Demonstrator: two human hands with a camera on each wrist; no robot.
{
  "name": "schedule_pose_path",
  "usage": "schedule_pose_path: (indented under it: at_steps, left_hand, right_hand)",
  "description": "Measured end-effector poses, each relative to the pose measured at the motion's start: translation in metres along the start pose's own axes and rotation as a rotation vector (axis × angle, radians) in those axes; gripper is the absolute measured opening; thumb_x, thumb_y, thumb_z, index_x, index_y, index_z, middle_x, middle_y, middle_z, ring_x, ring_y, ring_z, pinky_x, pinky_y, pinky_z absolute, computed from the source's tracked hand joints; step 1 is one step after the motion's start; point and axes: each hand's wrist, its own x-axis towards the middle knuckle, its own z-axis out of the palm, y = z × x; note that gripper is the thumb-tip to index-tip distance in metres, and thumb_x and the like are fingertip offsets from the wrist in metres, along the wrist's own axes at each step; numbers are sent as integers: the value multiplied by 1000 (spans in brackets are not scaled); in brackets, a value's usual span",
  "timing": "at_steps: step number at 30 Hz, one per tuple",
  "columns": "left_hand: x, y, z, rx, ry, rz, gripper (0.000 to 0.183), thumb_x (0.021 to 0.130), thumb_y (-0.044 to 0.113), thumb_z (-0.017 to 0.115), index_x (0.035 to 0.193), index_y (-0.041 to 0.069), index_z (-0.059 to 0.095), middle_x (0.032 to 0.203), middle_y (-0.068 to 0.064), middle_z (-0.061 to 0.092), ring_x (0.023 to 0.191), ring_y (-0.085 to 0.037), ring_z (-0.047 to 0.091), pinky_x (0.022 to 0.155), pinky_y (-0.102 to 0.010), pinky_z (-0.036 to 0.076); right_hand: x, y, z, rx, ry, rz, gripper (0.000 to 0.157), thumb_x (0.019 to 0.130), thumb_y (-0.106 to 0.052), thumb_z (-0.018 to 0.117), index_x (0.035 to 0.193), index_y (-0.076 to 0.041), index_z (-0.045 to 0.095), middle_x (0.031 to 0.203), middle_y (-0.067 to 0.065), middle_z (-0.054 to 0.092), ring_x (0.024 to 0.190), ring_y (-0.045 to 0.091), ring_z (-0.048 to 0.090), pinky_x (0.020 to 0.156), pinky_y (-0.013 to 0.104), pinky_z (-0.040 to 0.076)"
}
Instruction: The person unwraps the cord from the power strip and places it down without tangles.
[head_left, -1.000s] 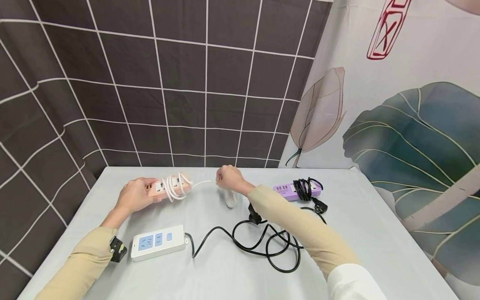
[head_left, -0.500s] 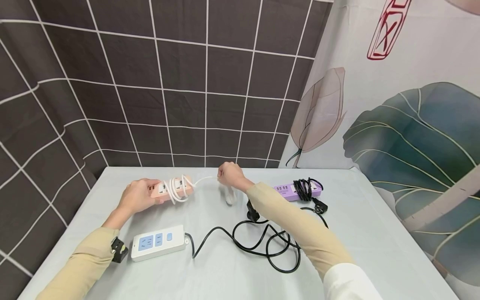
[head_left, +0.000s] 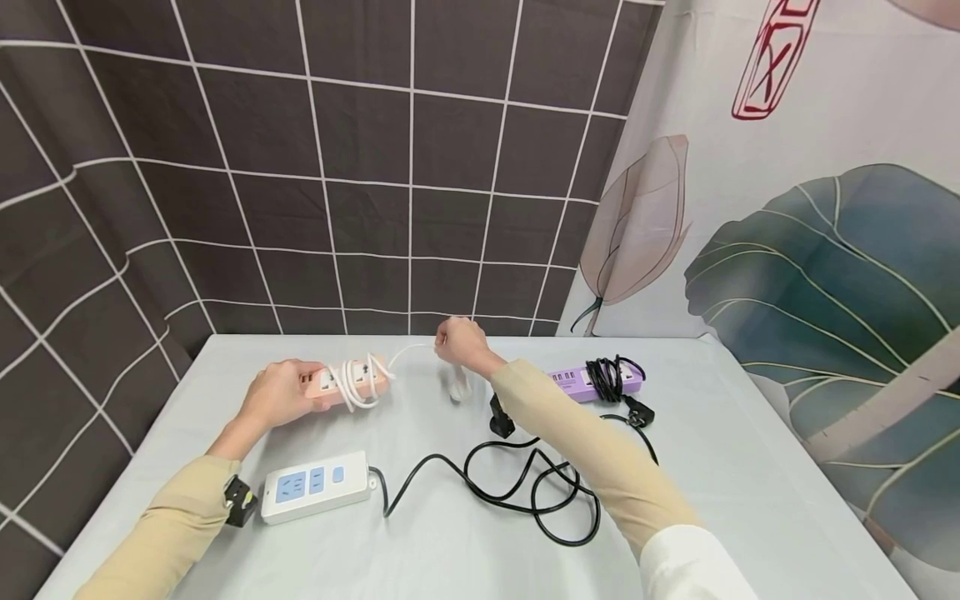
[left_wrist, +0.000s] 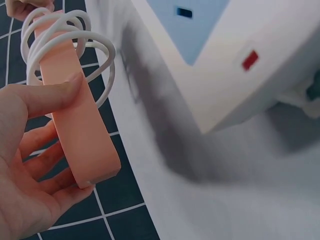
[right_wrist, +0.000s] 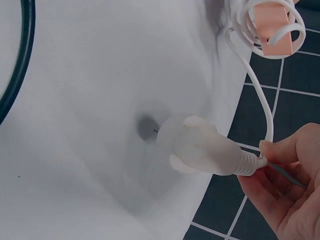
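My left hand (head_left: 277, 392) grips one end of a pink power strip (left_wrist: 82, 135), thumb on one face and fingers round the other. Several loops of white cord (left_wrist: 75, 35) wrap the strip's far half. My right hand (head_left: 463, 343) pinches that cord right behind its white plug (right_wrist: 205, 147), which hangs below the fingers. Between the two hands a short free stretch of cord (right_wrist: 260, 95) arches. In front of the left hand lies a white power strip (head_left: 315, 487) with blue sockets.
A black cable (head_left: 487, 496) runs from the white strip in loose loops under the right forearm. One black plug (head_left: 501, 419) lies beside that arm. Toward the back right sits a purple power strip (head_left: 577, 383) wrapped in black cord, its plug (head_left: 639, 411) next to it.
The right hand has risen slightly with the plug, and the free cord now arches more. The left hand and pink strip have shifted a little to the right and down.
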Motion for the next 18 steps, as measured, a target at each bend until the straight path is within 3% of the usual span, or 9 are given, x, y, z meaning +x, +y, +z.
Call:
schedule_pose_path:
  at_steps: [11,18]
  left_hand:
    - [0,1,2,6,-18,-1,59,63,17,85,115,-5,66,96,-22,69,69,-20,53,60,-30,38]
    - [0,0,3,13,-21,0,60,63,18,86,115,-6,66,102,-26,69,72,-22,56,62,-33,42]
  right_hand:
    - [4,-1,-5,49,30,35,12,88,-14,62,81,-12,72,79,1,72,63,13,56,53,21,37]
    - [5,-4,-11,80,82,32,12,84,-8,61,77,-12,70,74,0,70,63,13,54,53,21,36]
